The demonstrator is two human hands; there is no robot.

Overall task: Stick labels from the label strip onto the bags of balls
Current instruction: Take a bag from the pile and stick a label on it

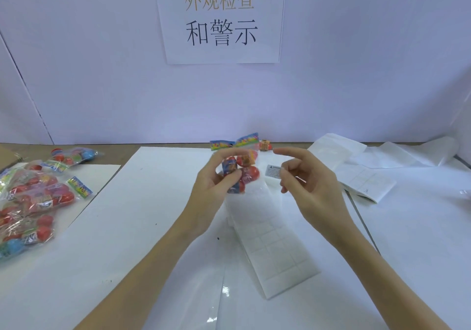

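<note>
My left hand (pixel 216 179) grips a clear bag of red balls (pixel 246 167) with a colourful header card, held upright above the table's middle. Just right of the bag, my right hand (pixel 305 176) pinches a small grey printed label (pixel 272 171) between thumb and finger, its index finger stretched out above. The label is close to the bag but apart from it. Under both hands lies the white label strip (pixel 275 248), running toward me, with empty label outlines on it.
A pile of bagged balls (pixel 33 197) lies at the left on white board. More folded label strip (pixel 362 176) trails off at the right rear. A paper sign (pixel 220 18) hangs on the back wall. A small orange object (pixel 265 145) sits behind the held bag.
</note>
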